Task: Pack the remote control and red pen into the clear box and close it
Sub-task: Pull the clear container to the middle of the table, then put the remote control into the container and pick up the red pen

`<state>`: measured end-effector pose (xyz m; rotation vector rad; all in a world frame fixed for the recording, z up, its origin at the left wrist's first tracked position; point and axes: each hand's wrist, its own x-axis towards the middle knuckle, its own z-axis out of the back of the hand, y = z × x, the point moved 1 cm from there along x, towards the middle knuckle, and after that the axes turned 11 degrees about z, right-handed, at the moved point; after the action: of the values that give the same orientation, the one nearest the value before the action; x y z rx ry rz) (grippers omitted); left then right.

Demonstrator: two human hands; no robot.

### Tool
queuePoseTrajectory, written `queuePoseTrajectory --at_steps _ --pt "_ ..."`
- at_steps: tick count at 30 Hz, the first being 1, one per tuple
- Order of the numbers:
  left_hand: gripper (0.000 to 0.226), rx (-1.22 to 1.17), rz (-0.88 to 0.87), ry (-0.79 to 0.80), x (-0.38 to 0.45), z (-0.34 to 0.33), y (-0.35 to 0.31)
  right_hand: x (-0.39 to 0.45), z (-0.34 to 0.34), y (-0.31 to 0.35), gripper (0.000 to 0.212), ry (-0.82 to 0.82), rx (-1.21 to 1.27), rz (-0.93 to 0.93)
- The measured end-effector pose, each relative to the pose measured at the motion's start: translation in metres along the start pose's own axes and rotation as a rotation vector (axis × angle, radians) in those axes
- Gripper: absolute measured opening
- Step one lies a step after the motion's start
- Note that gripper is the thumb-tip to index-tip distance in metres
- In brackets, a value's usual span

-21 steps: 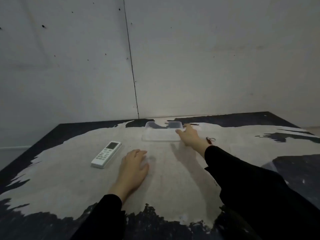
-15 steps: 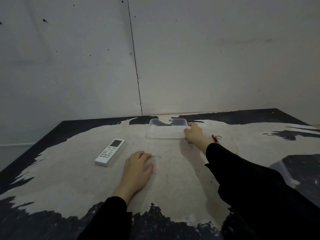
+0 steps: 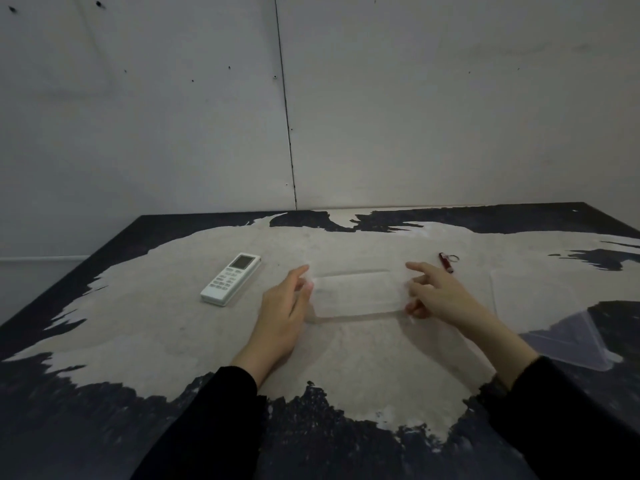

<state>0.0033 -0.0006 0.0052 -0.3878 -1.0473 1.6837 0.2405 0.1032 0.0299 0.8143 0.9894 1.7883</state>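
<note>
— How was the clear box [image 3: 356, 294] held?

— It was gripped at both short ends. The left end was pinched by the thumb and fingers of the left hand [image 3: 282, 315], the right end by those of the right hand [image 3: 438, 297]; both hands were partly curled, closed only as far as the box walls. The box sat open-topped between the two sets of fingertips, on the worn table [image 3: 138, 323].

— And where were the other items seen?

— The white remote control [image 3: 231, 278] was lying flat just beyond and to the outer side of the left fingers, untouched. The red pen [image 3: 446, 262] was lying just past the right index fingertip, apart from it. A clear lid [image 3: 540, 306] was seen flat on the table to the outer side of the right hand.
</note>
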Motion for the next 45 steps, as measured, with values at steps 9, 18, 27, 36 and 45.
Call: queuePoseTrajectory --at_steps 9,18,27,36,45 --pt "0.048 0.661 0.311 -0.389 0.029 0.059 0.051 -0.008 0.002 0.002 0.046 0.094 -0.037 0.017" --pt "0.039 0.204 0.123 -0.271 0.021 0.045 0.022 -0.01 -0.001 -0.002 0.043 0.066 -0.041 0.063" --pt "0.04 0.327 -0.192 0.115 0.019 -0.01 -0.04 -0.009 -0.004 -0.004 0.043 0.084 -0.025 0.084" --pt "0.043 0.408 -0.053 0.223 0.039 -0.022 -0.04 -0.004 0.0 -0.007 0.031 0.01 -0.033 0.092" --pt "0.047 0.509 0.012 0.152 0.041 -0.036 -0.037 0.037 0.037 -0.044 0.03 -0.374 -0.735 0.025"
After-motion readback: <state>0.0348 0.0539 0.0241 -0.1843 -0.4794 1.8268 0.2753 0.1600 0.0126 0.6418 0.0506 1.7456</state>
